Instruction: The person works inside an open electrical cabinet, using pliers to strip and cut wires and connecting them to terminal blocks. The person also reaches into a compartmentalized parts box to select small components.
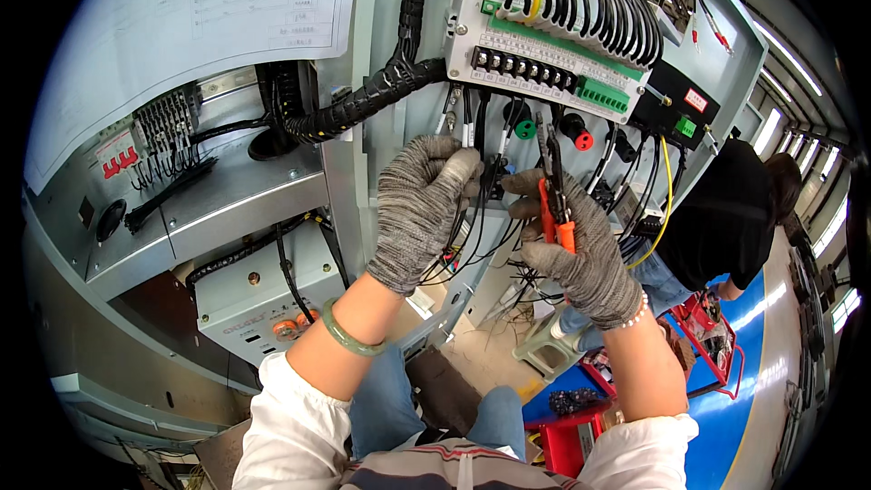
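Both my hands wear grey knitted gloves. My left hand [417,209] is closed, its fingertips pinching thin black wires [468,118] that hang below a terminal module [508,41]; exactly which wires it grips is partly hidden. My right hand [585,259] is wrapped round orange-handled pliers [548,209], their dark jaws pointing up beside the hanging wires. The module has a pale face, a black screw-terminal row and green connectors, with many black wires and a yellow one along its top. Just beneath it sit a green round button [525,129] and a red one [582,140].
A thick wrapped cable harness [363,104] crosses the cabinet. A paper drawing [263,0] hangs at upper left, above a metal shelf [254,195] with breakers. Below stands a grey control box [263,286]. At right are another person [726,209], a red tool cart [721,345] and a stool [549,354].
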### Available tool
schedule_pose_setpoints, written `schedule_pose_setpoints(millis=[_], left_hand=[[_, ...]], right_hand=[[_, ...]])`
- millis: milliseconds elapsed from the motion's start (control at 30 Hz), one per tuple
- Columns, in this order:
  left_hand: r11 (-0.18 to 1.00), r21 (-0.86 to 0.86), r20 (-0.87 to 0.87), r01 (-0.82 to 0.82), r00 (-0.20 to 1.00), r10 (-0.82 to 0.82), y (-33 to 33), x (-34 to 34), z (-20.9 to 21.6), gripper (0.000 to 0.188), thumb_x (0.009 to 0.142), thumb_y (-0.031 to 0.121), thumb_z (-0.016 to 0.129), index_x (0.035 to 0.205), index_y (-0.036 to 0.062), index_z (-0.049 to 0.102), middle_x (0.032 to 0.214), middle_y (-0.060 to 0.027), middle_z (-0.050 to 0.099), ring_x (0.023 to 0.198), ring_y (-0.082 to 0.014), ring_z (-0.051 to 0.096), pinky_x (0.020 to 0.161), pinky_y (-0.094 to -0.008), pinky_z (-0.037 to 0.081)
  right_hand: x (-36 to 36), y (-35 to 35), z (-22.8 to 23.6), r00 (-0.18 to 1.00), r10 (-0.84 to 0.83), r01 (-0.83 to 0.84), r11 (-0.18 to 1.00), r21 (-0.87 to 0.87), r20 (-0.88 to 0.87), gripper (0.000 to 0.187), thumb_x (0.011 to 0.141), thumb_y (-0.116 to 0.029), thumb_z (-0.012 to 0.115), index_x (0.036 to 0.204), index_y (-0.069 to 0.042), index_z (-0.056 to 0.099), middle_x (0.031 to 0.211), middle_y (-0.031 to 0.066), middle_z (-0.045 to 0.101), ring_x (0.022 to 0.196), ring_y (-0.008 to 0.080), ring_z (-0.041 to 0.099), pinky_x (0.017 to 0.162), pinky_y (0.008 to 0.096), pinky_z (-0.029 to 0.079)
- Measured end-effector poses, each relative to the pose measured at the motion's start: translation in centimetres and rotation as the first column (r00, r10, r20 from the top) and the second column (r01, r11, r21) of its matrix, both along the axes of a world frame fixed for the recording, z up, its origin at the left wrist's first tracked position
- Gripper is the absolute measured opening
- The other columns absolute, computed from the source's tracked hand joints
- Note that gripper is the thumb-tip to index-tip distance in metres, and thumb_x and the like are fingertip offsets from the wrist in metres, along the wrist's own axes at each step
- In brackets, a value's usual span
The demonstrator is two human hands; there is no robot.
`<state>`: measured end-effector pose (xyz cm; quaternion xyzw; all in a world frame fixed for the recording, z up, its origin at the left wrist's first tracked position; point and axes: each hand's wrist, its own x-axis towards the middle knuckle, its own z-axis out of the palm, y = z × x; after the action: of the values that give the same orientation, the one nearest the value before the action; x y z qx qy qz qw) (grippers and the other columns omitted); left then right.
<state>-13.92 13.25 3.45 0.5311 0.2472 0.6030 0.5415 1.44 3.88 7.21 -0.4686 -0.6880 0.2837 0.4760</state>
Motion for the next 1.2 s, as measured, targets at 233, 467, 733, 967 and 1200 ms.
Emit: schedule_pose_setpoints(millis=[233,467,733,967,1200], left_hand=[[0.994,0.107,-0.321,-0.005,0.946,0.039,-0.5,-1.8,0.1,0.024,0.083,0.018,0.064,0.101,0.0013,0.065,0.085,-0.006,0.066,0.076,-0.0096,0.059,0.071,-0.0248,0.048],[0.981,0.161,-0.449,0.108,0.893,-0.024,0.3,-2.5,0.8,0.028,0.081,0.02,0.067,0.102,0.0007,0.065,0.086,-0.0072,0.066,0.079,-0.012,0.058,0.075,-0.0277,0.048],[0.983,0.169,-0.511,0.079,0.86,0.019,0.4,-2.5,1.0,0.029,0.08,0.022,0.069,0.098,0.0005,0.066,0.075,-0.0042,0.062,0.063,-0.009,0.054,0.06,-0.0247,0.046],[0.99,0.085,-0.444,0.116,0.893,-0.067,0.8,-2.6,1.0,0.025,0.082,0.022,0.067,0.095,0.0003,0.066,0.072,-0.0027,0.061,0.06,-0.0082,0.054,0.055,-0.0227,0.047],[0.989,0.06,-0.465,0.138,0.88,-0.095,0.9,-2.8,1.4,0.022,0.083,0.019,0.065,0.095,0.0008,0.066,0.071,-0.002,0.06,0.06,-0.0075,0.055,0.055,-0.0221,0.049]], right_hand=[[0.3,0.0,-0.2,0.999,-0.007,0.006,1.0,-0.023,-0.049,0.06,0.07,-0.016,0.068,0.124,-0.002,0.047,0.1,0.0095,0.061,0.072,0.0115,0.056,0.069,0.0272,0.048],[0.9,1.1,-1.2,0.992,0.077,-0.075,0.997,0.029,-0.095,0.063,0.072,-0.021,0.072,0.126,-0.001,0.045,0.116,0.0108,0.056,0.1,0.0187,0.056,0.08,0.0307,0.049],[0.8,0.9,-0.8,0.981,0.111,-0.118,0.992,-0.037,-0.158,0.061,0.07,-0.013,0.07,0.125,0.0,0.046,0.116,0.0116,0.056,0.103,0.0196,0.056,0.081,0.0314,0.049],[1.4,1.5,-1.4,0.984,0.116,-0.115,0.993,0.019,-0.133,0.062,0.07,-0.016,0.071,0.125,0.0,0.047,0.112,0.0121,0.059,0.099,0.019,0.058,0.08,0.0316,0.05],[1.1,1.6,-1.1,0.988,0.084,-0.088,0.996,-0.029,-0.126,0.068,0.066,-0.019,0.072,0.126,0.0,0.046,0.116,0.0126,0.056,0.103,0.0203,0.056,0.08,0.0314,0.048]])
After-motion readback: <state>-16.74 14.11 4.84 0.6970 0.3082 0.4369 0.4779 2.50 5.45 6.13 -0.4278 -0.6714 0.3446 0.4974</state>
